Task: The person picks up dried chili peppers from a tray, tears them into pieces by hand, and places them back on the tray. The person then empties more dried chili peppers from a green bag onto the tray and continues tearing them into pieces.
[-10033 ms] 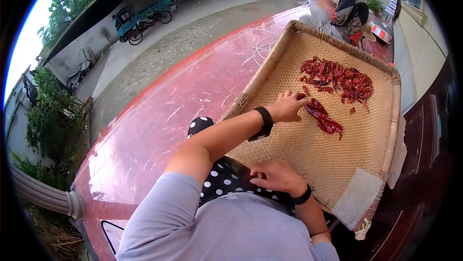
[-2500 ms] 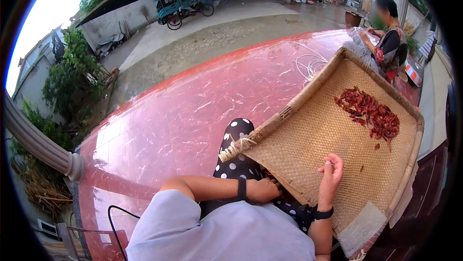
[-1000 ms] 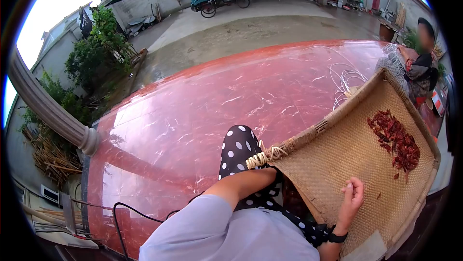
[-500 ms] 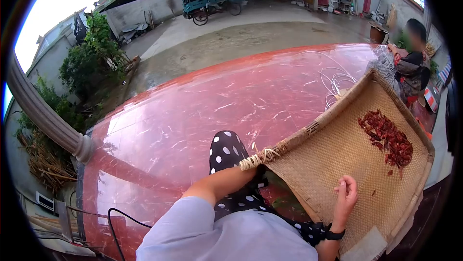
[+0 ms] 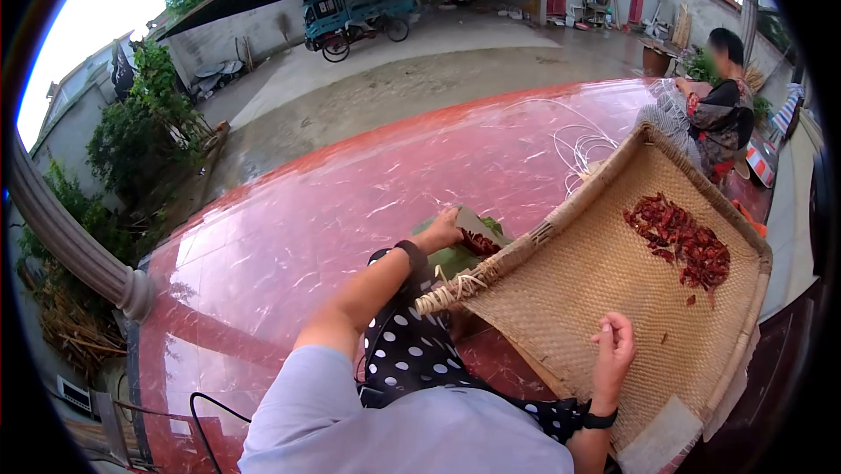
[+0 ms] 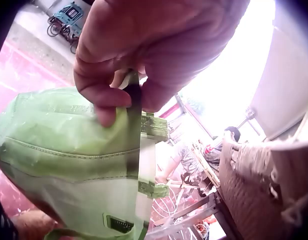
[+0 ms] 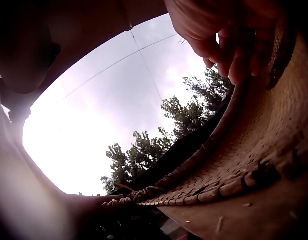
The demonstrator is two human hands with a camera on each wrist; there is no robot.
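My left hand [image 5: 441,230] pinches the rim of a green bag [image 6: 69,132] between thumb and fingers, above my knee. Dark red dried chilies [image 5: 479,244] show in the bag's mouth. The bag is pulled up beside the wrapped corner of a woven winnowing basket [image 5: 569,277], which hides part of it. My right hand [image 5: 615,347] hovers over the basket's near side, fingers loosely curled around nothing. Cut dried chili pieces [image 5: 679,242] lie heaped toward the basket's far end. In the right wrist view the right hand's fingers [image 7: 239,65] hang above the weave.
Polka-dot trousers [image 5: 412,343] cover my legs under the basket. A coil of white cord [image 5: 583,154] lies on the red tiled floor [image 5: 350,211]. Another person [image 5: 723,106] sits beyond the basket. A stone column [image 5: 79,229] stands at the left, a blue three-wheeler [image 5: 350,23] in the yard.
Ten seconds ago long whole red chilies lay by the left hand in the basket; they are gone from there. The left hand, hidden half a second ago, has come up with the green bag.
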